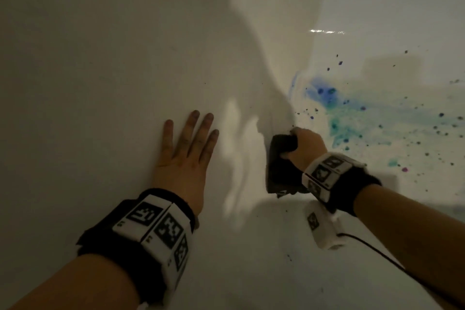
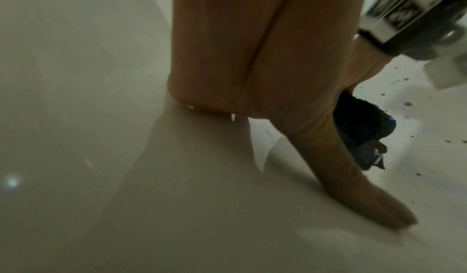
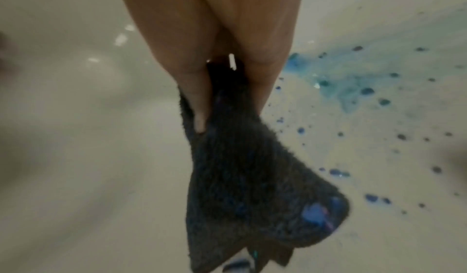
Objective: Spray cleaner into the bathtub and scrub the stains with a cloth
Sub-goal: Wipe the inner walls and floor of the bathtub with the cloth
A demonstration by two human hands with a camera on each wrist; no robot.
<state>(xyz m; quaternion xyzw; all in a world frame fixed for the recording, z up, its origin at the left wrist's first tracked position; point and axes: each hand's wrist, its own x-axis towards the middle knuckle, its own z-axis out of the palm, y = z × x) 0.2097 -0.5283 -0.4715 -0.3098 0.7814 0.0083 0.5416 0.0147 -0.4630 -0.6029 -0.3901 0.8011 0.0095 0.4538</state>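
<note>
White enamel fills the head view as a person leans into a bathtub [image 1: 100, 45]. The left hand [image 1: 186, 156] lies flat on the sloping tub wall, fingers straight and spread, holding nothing; it appears to serve as a brace for the reach. The right hand [image 1: 305, 145] curls its fingers and thumb round a dark terry cloth [image 1: 279, 166], which hangs below the fist, apparently just off the enamel. Beyond that fist and to its right, blue and teal stains [image 1: 357, 113] smear and speckle the tub floor, largely unscrubbed. No spray bottle shows. Both wrists wear black bands with printed markers.

From the left wrist camera, the left hand [image 2: 252, 57] presses palm-down, thumb stretched out with its tip on the enamel. Behind the thumb sits the cloth [image 2: 364, 135] under the other wrist's marker band, with dark specks on the floor past it.

From the right wrist camera, the right hand [image 3: 215, 47] pinches the gathered top of the cloth [image 3: 252, 187] between thumb and fingers, so the rest fans out below the grip. A blue blot marks the cloth's lower corner, suggesting it has met the pigment. The stains [image 3: 353, 83] lie to the right of the grip, near but apart from the fabric; scrubbing looks like the step in hand.
</note>
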